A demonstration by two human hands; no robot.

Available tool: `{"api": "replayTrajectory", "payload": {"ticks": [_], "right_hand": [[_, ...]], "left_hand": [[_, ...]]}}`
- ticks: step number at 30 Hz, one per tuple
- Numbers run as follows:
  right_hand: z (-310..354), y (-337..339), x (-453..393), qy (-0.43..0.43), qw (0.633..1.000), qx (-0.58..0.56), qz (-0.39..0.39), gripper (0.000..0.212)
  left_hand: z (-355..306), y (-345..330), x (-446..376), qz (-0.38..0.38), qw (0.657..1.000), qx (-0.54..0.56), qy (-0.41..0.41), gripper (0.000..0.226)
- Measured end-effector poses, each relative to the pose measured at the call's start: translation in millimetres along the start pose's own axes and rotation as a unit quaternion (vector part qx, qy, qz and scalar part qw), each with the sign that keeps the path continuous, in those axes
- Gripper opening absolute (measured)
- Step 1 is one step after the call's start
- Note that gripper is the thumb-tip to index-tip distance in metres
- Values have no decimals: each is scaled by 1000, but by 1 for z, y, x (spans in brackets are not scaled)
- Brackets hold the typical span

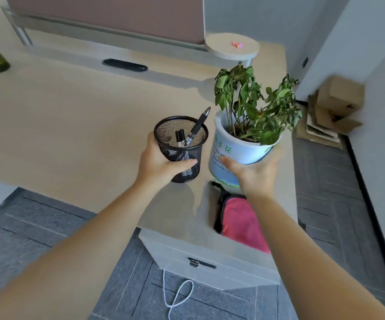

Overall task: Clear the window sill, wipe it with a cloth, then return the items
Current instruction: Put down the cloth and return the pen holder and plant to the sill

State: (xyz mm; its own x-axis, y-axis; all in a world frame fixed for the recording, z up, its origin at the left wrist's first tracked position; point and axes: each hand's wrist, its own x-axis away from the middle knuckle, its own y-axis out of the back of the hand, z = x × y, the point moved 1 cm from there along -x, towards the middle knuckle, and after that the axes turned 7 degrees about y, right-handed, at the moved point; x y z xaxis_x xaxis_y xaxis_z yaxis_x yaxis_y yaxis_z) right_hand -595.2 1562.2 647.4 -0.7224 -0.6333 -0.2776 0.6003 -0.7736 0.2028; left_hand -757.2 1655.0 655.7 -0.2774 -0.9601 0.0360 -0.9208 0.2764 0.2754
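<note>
Gripping round mesh cup (180,144), smooth cylindrical pot (235,148).

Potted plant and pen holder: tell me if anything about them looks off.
The potted plant, held in the right hand, is tilted rather than upright, and its leaves hang limp and partly browned, so it looks wilted. No soil appears spilled. The mesh pen holder in the left hand looks intact, pens leaning inside.
</note>
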Motion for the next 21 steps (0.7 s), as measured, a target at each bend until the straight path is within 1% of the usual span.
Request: {"api": "replayTrajectory", "payload": {"ticks": [6, 11, 16, 19, 21], "right_hand": [[22, 142, 7, 5, 996, 25, -83, 93], [33, 278, 33, 14, 987, 39, -156, 93], [40, 409, 74, 6, 974, 74, -216, 94], [48, 476, 105, -2, 961, 90, -261, 95], [54, 512, 128, -10, 949, 106, -297, 100]], "left_hand": [[-66, -97, 51, 93, 994, -4, -51, 87], [-121, -186, 128, 166, 983, 8, -81, 86], [-160, -276, 212, 243, 964, 12, -104, 90], [-185, -320, 260, 291, 949, 15, -118, 94], [-201, -343, 290, 325, 937, 9, -131, 93]]}}
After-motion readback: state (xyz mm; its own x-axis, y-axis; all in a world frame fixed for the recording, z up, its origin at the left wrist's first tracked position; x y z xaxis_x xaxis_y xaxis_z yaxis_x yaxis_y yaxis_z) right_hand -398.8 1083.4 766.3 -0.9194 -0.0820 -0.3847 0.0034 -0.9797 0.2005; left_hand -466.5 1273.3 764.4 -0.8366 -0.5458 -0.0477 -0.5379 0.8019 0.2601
